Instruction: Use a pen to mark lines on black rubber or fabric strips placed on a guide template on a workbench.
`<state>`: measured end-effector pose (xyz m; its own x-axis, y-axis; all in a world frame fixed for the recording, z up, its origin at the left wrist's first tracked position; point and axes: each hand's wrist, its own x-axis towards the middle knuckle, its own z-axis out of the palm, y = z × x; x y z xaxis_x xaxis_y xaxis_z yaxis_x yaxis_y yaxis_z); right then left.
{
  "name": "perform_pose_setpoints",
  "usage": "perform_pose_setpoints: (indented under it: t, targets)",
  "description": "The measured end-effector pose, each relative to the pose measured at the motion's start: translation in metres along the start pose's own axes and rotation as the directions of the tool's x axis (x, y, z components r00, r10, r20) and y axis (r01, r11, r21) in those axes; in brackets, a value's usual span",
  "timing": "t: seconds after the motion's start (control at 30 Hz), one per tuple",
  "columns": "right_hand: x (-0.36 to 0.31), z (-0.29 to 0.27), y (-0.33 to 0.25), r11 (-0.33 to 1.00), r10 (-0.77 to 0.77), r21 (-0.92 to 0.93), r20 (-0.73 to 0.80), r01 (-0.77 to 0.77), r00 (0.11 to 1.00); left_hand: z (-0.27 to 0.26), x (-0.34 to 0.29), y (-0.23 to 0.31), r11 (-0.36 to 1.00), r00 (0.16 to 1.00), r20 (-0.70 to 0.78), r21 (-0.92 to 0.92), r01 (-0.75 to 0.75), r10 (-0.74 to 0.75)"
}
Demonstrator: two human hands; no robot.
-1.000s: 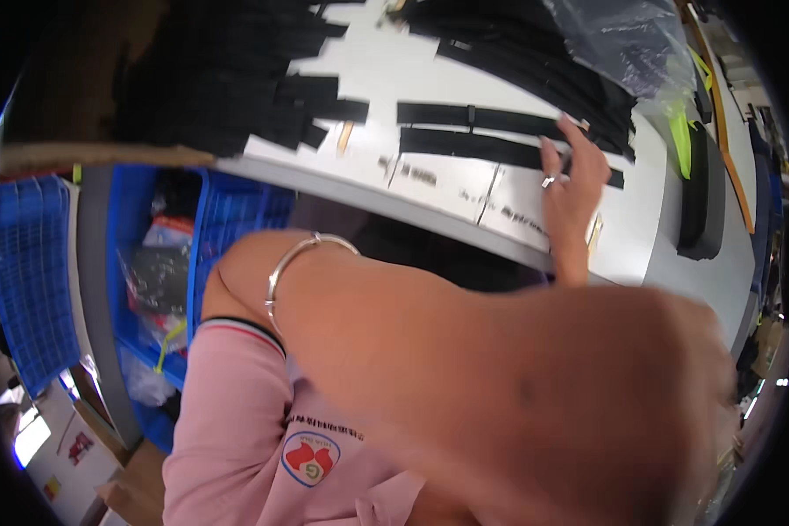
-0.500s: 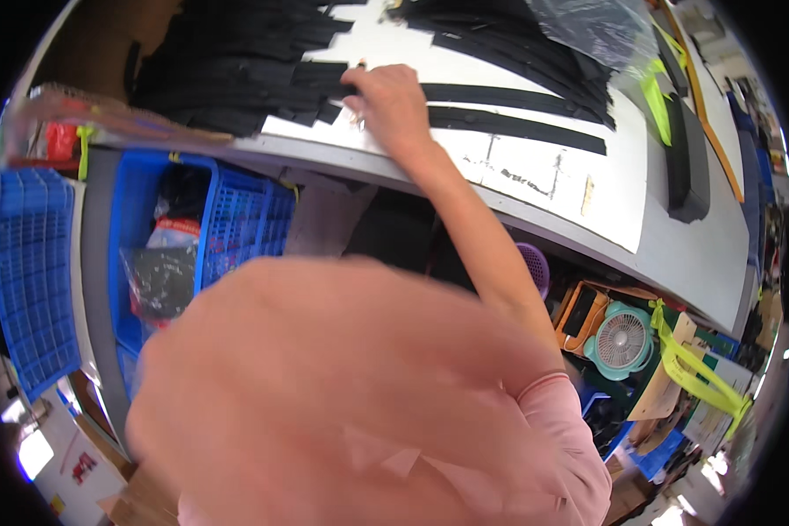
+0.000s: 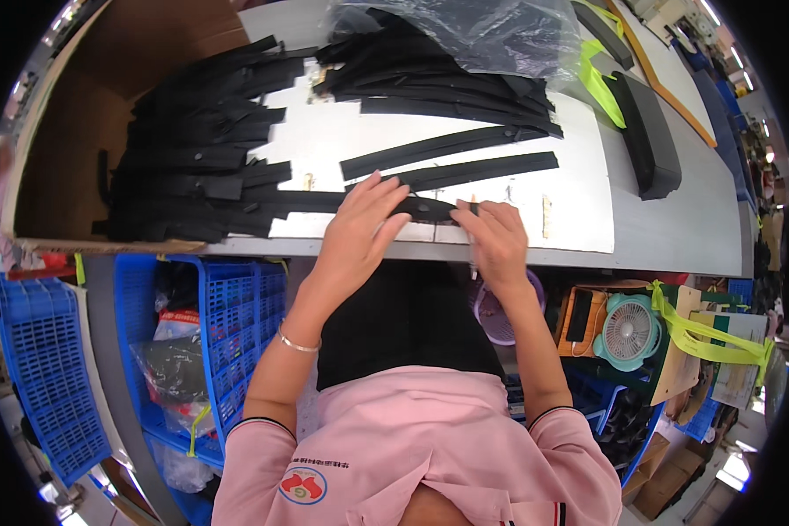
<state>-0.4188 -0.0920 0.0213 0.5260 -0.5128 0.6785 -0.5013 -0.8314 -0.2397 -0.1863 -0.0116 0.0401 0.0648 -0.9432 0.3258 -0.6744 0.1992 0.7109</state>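
The black fabric strip (image 3: 425, 209) lay on the counter's (image 3: 684, 232) white sheet (image 3: 583, 184) between the hands, its long axis running left to right, the left hand (image 3: 359, 226) spread upon it, the right hand (image 3: 500, 245), by its right end, curled around a slim pen-like tool (image 3: 473, 263).

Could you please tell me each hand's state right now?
Left hand: open, resting on the nearest black strip.
Right hand: partly closed, holding a slim pen-like tool and touching the strip's right end; pinch unclear.

Strips (image 3: 482, 170) are black, board (image 3: 580, 180) white, the shaded basket (image 3: 498, 327) apparently purple.
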Motion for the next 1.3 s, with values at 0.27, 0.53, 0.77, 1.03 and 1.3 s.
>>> perform_pose_setpoints:
  t: [0.27, 0.53, 0.77, 1.03, 1.3]
  targets:
    - [-0.042, -0.051, 0.049, 0.958, 0.192, -0.239, 0.134, -0.156, 0.972, 0.033, 0.091, -0.044, 0.956, 0.994, 0.102, 0.29, -0.054, 0.026]
    - [-0.068, -0.045, 0.037, 0.918, 0.369, -0.178, 0.061, -0.353, 0.928, 0.073, 0.017, 0.048, 0.982, 0.914, 0.392, 0.105, -0.158, 0.105]
    - [-0.079, -0.053, 0.05, 0.902, 0.406, -0.174, 0.035, -0.395, 0.913, 0.088, 0.013, 0.039, 0.975, 0.962, 0.268, 0.193, -0.112, 0.058]
    - [-0.08, -0.055, 0.049, 0.885, 0.447, -0.176, 0.057, -0.432, 0.893, 0.042, -0.03, 0.007, 0.909, 0.989, 0.021, 0.397, 0.126, -0.147]
    - [-0.063, -0.057, 0.038, 0.874, 0.457, -0.245, 0.12, -0.42, 0.881, 0.013, -0.048, -0.024, 0.871, 0.978, -0.043, 0.448, 0.2, -0.202]
